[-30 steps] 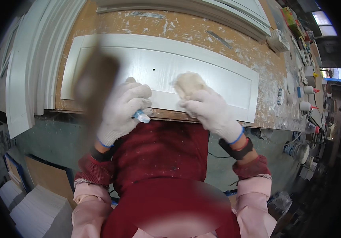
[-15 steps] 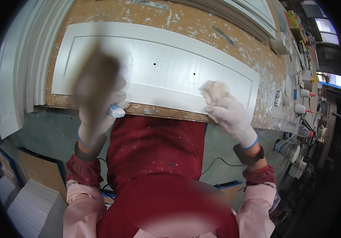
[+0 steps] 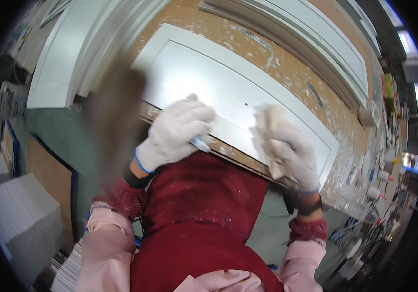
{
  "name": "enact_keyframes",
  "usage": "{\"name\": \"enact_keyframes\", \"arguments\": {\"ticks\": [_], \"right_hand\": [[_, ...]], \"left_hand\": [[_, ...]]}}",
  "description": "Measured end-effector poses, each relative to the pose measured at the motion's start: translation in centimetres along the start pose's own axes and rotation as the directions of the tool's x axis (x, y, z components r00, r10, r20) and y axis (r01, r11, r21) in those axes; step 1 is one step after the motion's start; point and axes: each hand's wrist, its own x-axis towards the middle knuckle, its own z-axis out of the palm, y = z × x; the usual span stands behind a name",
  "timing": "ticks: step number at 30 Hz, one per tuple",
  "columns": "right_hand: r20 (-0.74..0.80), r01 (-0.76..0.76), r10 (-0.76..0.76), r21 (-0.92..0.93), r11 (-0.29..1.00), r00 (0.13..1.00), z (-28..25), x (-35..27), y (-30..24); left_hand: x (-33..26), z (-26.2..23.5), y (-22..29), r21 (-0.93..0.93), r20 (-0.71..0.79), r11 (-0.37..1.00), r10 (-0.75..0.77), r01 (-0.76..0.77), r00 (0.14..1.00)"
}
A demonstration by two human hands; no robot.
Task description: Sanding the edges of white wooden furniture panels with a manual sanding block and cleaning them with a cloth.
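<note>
A white panel (image 3: 218,73) with a recessed centre and a small dark hole lies on the workbench in front of me. My left hand (image 3: 176,129), in a white knit glove, is over the panel's near edge. Its fingers are closed, and a small blue-and-white piece, perhaps a tube (image 3: 200,144), sticks out beneath them. Farther right, my gloved right hand (image 3: 296,158) grips a crumpled beige rag (image 3: 270,124) over the panel's right part. Motion smears the rag's outline a little.
White panels and frames (image 3: 311,36) are stacked at the back, with more (image 3: 68,63) at the left. The bench (image 3: 291,73) is speckled with white paint. Bottles (image 3: 374,193) stand along the right; sheets (image 3: 24,209) are piled lower left. A brown blur (image 3: 114,107) covers part of the left side.
The view has turned, so the panel slants down to the right. My left hand has moved right along its near edge, keeping the blue-and-white piece. My right hand still holds the rag.
</note>
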Motion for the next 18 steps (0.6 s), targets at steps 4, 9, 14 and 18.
{"name": "enact_keyframes", "arguments": {"ticks": [4, 9, 14, 18], "right_hand": [[-0.178, -0.213, 0.206, -0.024, 0.977, 0.962, -4.1, -1.9, 0.2], [-0.07, 0.066, -0.081, -0.191, 0.979, 0.994, -3.6, 1.2, -4.9], [0.447, 0.449, -0.307, -0.257, 0.856, 0.84, 0.8, 7.6, -8.1], [0.583, 0.641, -0.417, -0.247, 0.727, 0.697, 3.2, 11.2, -9.8]], "left_hand": [[2.0, 3.4, 2.2, -0.036, 0.154, 0.996, 0.088, -0.083, 0.984], [3.7, 9.7, 7.0, 0.176, 0.323, 0.98, 0.034, -0.095, 0.946], [3.1, 10.9, 8.0, 0.005, 0.361, 1.0, -0.013, 0.012, 0.933], [2.4, 11.0, 6.3, 0.031, 0.14, 0.997, -0.075, 0.071, 0.987]]}}
